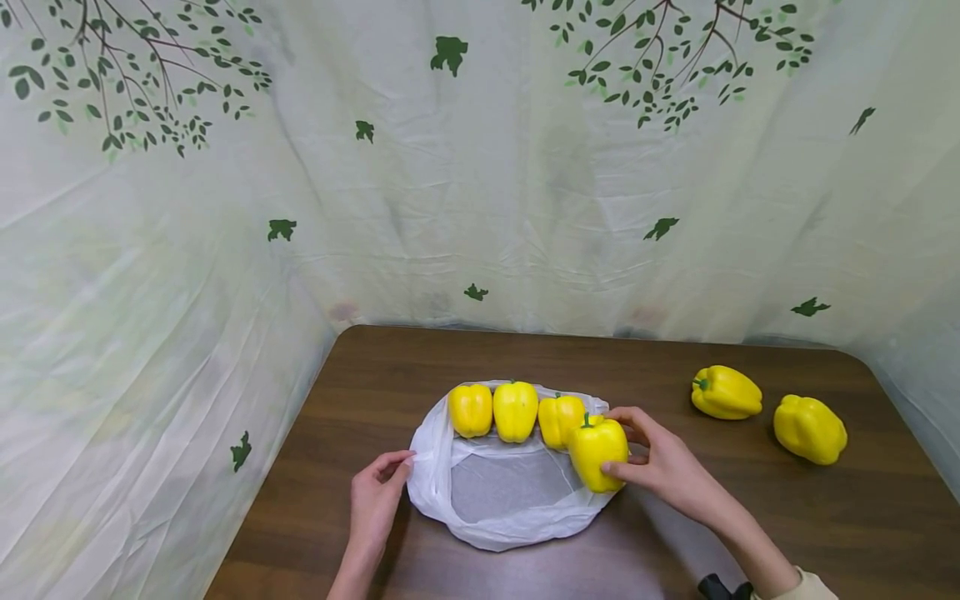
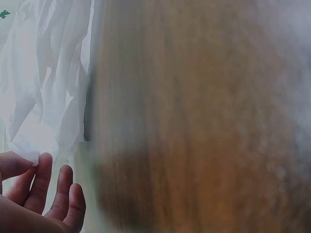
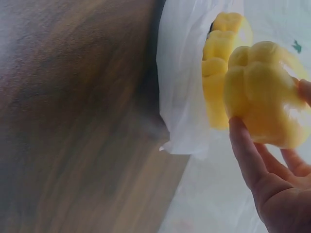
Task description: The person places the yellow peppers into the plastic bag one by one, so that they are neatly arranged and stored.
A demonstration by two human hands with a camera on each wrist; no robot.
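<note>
- Brown table (image 1: 300,500), wood-grained, running out on all sides of the bag.
- White bag (image 1: 495,533) of thin, crinkled plastic, its mouth spread wide and facing up, with bare floor showing toward the near side.
- Right hand (image 1: 660,454), at the bag's right rim and the nearer hand to the held pepper. Thumb on the pepper's near side and fingers on its far side, parted about its full width, keep it gripped.
- Left hand (image 1: 378,496), at the bag's left edge. Thumb and forefinger are closed in a pinch on the plastic; the other fingers are loosely bent and apart.
- Held pepper (image 1: 596,454), just left of the right hand's fingers, over the bag's right rim. Its long axis is close to upright, green stem on top, lobed base down. It is bright yellow, plump and glossy. Whether its underside touches the rim is hard to tell from these angles.
- Three yellow peppers (image 1: 515,411), in a row inside the bag along its far side, just beyond and left of the held one.
- Nearer loose pepper (image 1: 726,392), right of the bag and well apart, on its side, stem toward the bag.
- Farther loose pepper (image 1: 810,429), farther right of the bag, its stem out of sight.
</note>
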